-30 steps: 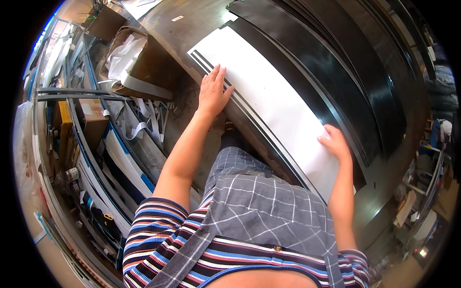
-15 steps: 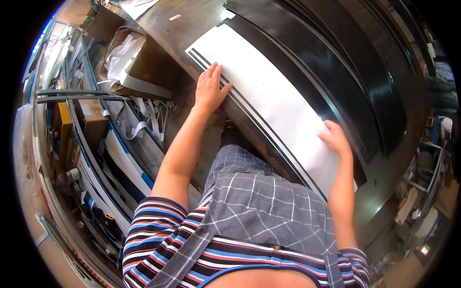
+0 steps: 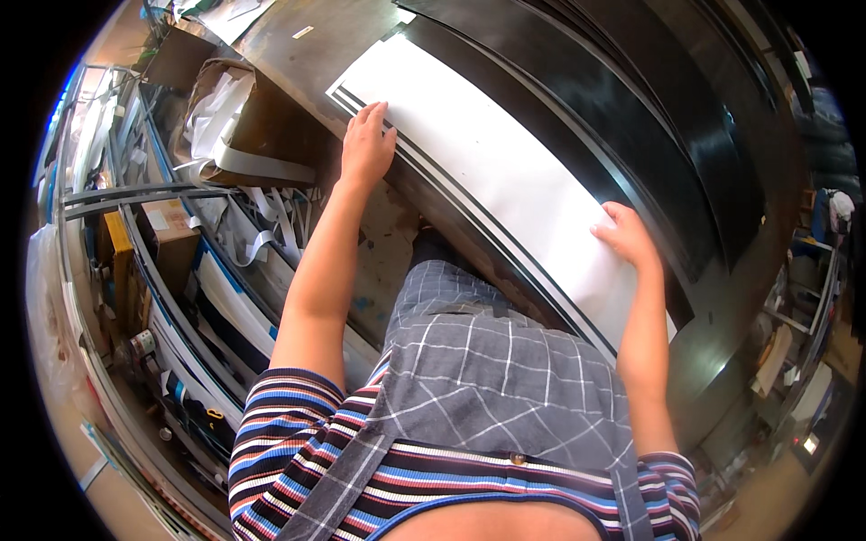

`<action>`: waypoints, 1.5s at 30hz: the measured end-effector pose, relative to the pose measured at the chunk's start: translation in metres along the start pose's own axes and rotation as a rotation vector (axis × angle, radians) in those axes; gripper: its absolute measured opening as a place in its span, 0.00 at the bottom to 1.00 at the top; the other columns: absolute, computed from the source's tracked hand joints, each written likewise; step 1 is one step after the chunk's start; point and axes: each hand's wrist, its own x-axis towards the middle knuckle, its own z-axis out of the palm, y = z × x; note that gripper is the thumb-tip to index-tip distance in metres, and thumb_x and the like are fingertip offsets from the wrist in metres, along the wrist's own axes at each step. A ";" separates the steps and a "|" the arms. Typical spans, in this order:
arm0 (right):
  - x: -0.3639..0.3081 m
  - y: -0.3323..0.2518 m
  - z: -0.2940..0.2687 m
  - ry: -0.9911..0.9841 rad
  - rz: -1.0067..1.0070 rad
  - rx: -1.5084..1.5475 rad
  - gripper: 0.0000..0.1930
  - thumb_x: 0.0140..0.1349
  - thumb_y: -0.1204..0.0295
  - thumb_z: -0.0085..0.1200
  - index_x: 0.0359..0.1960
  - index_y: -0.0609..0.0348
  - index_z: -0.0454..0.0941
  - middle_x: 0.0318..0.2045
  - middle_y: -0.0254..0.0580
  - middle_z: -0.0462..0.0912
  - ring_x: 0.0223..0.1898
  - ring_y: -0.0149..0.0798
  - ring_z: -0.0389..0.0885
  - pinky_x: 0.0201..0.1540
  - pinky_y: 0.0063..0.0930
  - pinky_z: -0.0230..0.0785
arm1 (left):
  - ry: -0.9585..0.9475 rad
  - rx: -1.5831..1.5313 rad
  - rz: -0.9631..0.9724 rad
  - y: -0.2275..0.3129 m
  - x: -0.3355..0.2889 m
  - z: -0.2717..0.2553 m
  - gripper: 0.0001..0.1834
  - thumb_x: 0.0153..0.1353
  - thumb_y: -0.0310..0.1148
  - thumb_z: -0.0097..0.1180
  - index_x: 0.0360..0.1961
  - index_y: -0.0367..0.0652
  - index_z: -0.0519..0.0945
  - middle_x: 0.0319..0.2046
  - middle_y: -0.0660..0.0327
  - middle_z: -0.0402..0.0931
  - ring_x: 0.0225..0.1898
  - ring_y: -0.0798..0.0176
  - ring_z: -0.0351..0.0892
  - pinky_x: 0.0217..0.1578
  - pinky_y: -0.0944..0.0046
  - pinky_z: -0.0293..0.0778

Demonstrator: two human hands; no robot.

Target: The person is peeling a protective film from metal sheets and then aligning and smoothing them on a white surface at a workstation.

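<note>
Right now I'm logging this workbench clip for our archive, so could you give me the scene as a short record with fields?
Setting: workshop, seen from above by a head camera
Surface: dark metal table
Main item: long white sheet lying on the table, dark stripes along its near edge
Left hand: flat on the sheet's near edge, fingers spread
Right hand: resting on the sheet farther to the right
Behind the sheet: long black sheets
Person's left: cardboard box with white scraps
Clothing: striped shirt, grey checked apron
</note>
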 end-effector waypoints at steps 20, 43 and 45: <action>0.003 0.016 0.007 0.006 0.010 0.092 0.14 0.50 0.69 0.61 0.35 0.64 0.78 0.32 0.46 0.81 0.34 0.40 0.79 0.43 0.31 0.70 | -0.008 0.114 0.012 -0.011 0.006 0.005 0.20 0.56 0.33 0.56 0.51 0.40 0.76 0.55 0.53 0.71 0.56 0.47 0.67 0.57 0.54 0.65; -0.079 0.113 -0.022 0.147 0.307 -0.200 0.18 0.44 0.59 0.66 0.22 0.64 0.78 0.21 0.51 0.77 0.23 0.44 0.75 0.29 0.37 0.65 | -0.178 0.109 0.119 0.052 -0.006 0.026 0.20 0.57 0.39 0.60 0.50 0.43 0.78 0.55 0.56 0.71 0.57 0.49 0.67 0.58 0.54 0.65; -0.080 0.110 -0.022 0.157 0.316 -0.190 0.18 0.44 0.59 0.66 0.22 0.64 0.78 0.21 0.51 0.78 0.24 0.44 0.75 0.29 0.36 0.66 | -0.237 -0.029 0.377 0.083 -0.026 0.046 0.20 0.53 0.30 0.62 0.50 0.47 0.78 0.54 0.57 0.72 0.56 0.51 0.68 0.57 0.54 0.66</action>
